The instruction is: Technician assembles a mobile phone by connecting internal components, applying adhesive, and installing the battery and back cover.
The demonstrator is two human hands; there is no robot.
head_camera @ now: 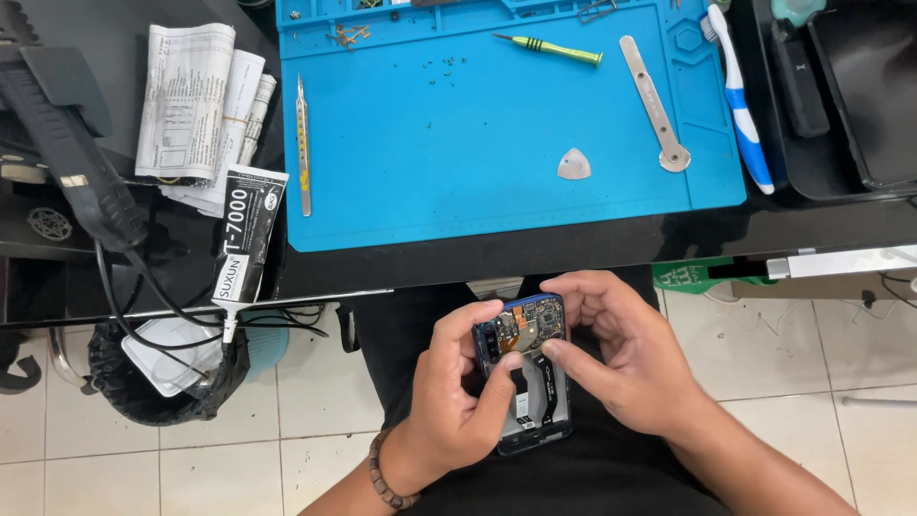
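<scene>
Both grips closed on an opened phone (531,375) held over the lap.
Left hand (457,390) cradles its side, thumb on the interior; right hand (621,355) presses a fingertip there, below the blue mat (458,182) on the surface.

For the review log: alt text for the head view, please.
Both hands, left hand and right hand, hold an opened phone over the lap, its insides showing. Above, a blue mat carries a screwdriver, tweezers and a pick.
</scene>
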